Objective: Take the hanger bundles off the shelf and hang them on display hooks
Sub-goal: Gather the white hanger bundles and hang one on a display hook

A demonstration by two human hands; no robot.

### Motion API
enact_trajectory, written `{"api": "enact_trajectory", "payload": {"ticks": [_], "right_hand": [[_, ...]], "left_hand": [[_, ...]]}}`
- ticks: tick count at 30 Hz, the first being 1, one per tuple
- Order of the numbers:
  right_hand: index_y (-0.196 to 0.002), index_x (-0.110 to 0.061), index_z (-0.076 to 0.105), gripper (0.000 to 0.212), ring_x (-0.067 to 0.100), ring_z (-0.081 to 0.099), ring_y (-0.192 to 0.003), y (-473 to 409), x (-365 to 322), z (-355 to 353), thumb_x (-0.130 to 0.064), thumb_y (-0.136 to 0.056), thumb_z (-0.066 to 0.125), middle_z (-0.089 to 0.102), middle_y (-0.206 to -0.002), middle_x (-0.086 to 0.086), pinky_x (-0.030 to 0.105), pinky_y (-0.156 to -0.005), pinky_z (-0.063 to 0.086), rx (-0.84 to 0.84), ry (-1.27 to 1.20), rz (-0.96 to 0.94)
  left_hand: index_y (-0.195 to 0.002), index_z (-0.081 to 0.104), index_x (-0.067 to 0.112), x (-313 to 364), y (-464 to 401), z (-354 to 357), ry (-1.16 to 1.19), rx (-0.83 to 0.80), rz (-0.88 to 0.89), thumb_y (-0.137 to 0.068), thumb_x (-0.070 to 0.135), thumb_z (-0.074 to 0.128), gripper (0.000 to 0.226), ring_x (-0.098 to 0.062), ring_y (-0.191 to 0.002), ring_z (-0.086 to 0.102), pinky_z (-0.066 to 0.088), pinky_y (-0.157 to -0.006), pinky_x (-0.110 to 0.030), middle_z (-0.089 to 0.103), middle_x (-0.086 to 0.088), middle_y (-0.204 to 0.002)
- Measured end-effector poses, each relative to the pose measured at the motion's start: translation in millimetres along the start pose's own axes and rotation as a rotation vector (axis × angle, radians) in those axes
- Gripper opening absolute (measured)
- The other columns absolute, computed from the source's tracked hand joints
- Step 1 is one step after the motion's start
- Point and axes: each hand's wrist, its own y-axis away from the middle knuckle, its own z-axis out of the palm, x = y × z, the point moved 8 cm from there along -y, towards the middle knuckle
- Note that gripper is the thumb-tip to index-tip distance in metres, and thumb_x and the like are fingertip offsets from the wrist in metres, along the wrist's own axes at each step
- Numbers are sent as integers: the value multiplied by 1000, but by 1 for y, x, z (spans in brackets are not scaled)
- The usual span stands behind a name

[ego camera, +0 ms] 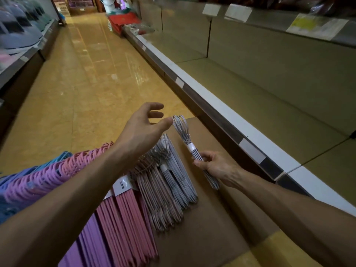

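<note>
Over the rows of purple and pink hanger bundles (123, 218) lying on the cardboard (208, 224), my left hand (143, 128) hovers with fingers spread and empty, while my right hand (213, 166) grips a banded grey hanger bundle (187, 140) lifted beside the bare shelf (269, 105).

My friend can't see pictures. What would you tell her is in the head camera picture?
A person's right hand grips a grey hanger bundle lifted above a cardboard box, while the open left hand reaches toward its hooks. More grey, pink and purple bundles lie in a row on the cardboard, beside a bare store shelf and a shiny aisle floor.
</note>
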Motion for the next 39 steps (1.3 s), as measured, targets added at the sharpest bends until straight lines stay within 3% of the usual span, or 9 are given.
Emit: {"api": "enact_trajectory", "payload": {"ticks": [6, 12, 15, 18, 22, 27, 32, 39], "right_hand": [[-129, -15, 64, 38, 19, 64, -109, -25, 27, 19, -21, -92, 69, 66, -123, 4, 37, -101, 52, -10, 33, 62], [-137, -17, 59, 49, 22, 66, -112, -41, 47, 38, -23, -90, 71, 66, -128, 7, 45, -101, 53, -38, 19, 109], [-138, -17, 57, 48, 21, 64, -112, -42, 45, 48, -23, -92, 69, 63, -130, 6, 42, -99, 54, -91, 11, 89], [-137, -16, 54, 43, 12, 62, -105, -42, 40, 53, -21, -96, 64, 60, -125, -1, 27, -93, 54, -121, 43, 55], [-130, -10, 59, 36, 19, 65, -107, -37, 29, 50, -28, -99, 58, 66, -119, 7, 40, -99, 54, -91, 110, 66], [-103, -23, 55, 17, 12, 56, -89, -7, -18, 41, -39, -97, 57, 55, -102, -3, 37, -85, 55, 88, 477, -182], [-99, -26, 52, 19, 11, 55, -88, 37, -66, 78, -45, -99, 51, 53, -98, -8, 39, -81, 55, -48, 664, -423], [-97, -20, 56, 20, 11, 54, -84, 89, -121, 130, -40, -99, 54, 56, -93, -5, 33, -76, 52, -123, 653, -676]], "left_hand": [[-123, 60, 28, -9, 9, -7, -51, 53, 126, -97, 23, 60, 26, -2, -106, 62, 54, -88, -26, 64, 15, -117], [-116, 63, 30, -21, 12, -13, -53, 84, 175, -98, 16, 56, 23, -6, -107, 64, 57, -90, -31, 66, 15, -112], [-114, 64, 29, -26, 14, -18, -50, 108, 178, -98, 14, 55, 23, -5, -105, 65, 57, -89, -32, 67, 14, -111], [-112, 64, 29, -30, 16, -24, -29, 135, 164, -99, 12, 55, 24, -5, -101, 67, 58, -87, -34, 68, 12, -108], [-110, 65, 30, -30, 20, -34, -25, 141, 141, -99, 13, 56, 22, -5, -99, 67, 59, -87, -36, 69, 12, -107], [-110, 64, 31, -23, 36, -59, -59, 137, 124, -99, 14, 56, 21, -3, -96, 67, 58, -86, -36, 69, 11, -106], [-111, 64, 31, -22, 67, -98, -138, 135, 115, -98, 15, 57, 22, -2, -92, 69, 59, -86, -40, 69, 11, -104], [-107, 65, 33, -42, 121, -159, -233, 159, 65, -95, 18, 58, 20, -9, -92, 70, 59, -82, -42, 71, 8, -101]]}}
